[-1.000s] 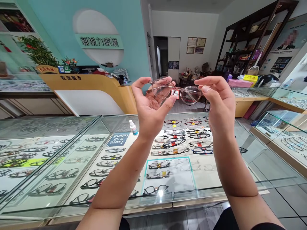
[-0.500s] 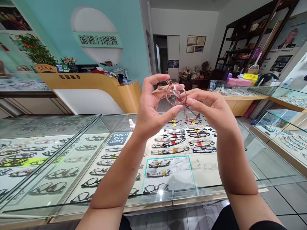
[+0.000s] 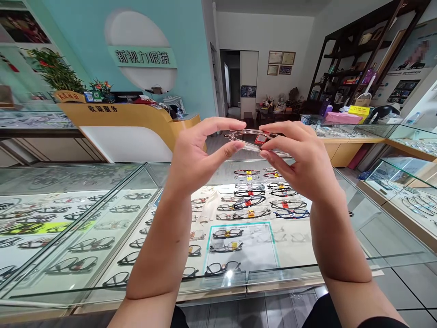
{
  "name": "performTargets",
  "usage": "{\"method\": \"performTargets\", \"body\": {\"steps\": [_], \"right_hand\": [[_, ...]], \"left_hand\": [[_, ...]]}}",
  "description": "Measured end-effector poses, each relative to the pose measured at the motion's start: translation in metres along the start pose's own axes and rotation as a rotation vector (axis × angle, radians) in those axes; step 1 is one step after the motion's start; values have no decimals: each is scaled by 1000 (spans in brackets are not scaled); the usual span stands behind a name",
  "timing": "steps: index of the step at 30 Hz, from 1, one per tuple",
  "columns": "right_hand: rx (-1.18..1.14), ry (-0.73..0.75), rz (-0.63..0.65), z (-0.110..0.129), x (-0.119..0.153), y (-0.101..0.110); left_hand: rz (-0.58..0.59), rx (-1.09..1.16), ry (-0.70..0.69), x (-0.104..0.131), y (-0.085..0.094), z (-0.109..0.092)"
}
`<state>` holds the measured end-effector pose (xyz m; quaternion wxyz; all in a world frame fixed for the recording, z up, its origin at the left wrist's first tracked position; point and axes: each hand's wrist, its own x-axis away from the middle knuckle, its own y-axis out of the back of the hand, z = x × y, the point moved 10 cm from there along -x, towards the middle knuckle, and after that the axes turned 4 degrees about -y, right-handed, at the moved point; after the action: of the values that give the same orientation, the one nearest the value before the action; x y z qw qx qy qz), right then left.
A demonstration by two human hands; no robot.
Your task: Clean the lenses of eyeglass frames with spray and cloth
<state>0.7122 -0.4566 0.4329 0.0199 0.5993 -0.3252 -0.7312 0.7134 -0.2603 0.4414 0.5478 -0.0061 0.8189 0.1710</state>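
Holding clear glasses (image 3: 251, 146) with both hands (image 3: 244, 157)

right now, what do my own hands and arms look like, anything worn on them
Your left hand and right hand are ungloved, with no rings, watch or bracelet visible. A black sleeve edge shows on the right arm; no sleeve shows on the left.

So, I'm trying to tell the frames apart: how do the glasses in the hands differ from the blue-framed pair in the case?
The held glasses have a pale, see-through frame; the blue-framed pair is darker. The held glasses are raised between the left hand and right hand, while the blue-framed pair lies inside the glass case. Both are eyeglasses.
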Motion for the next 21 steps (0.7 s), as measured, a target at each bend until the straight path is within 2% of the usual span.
{"method": "performTargets", "body": {"steps": [3, 10, 17, 21], "right_hand": [[89, 38, -19, 5, 1, 0], [90, 67, -6, 11, 2, -1], [85, 55, -31, 8, 1, -1], [69, 71, -29, 9, 1, -4]], "left_hand": [[30, -42, -12, -1, 3, -6], [129, -134, -76, -2, -1, -16], [94, -117, -102, -2, -4, -18], [96, -196, -74, 0, -7, -20]]}}
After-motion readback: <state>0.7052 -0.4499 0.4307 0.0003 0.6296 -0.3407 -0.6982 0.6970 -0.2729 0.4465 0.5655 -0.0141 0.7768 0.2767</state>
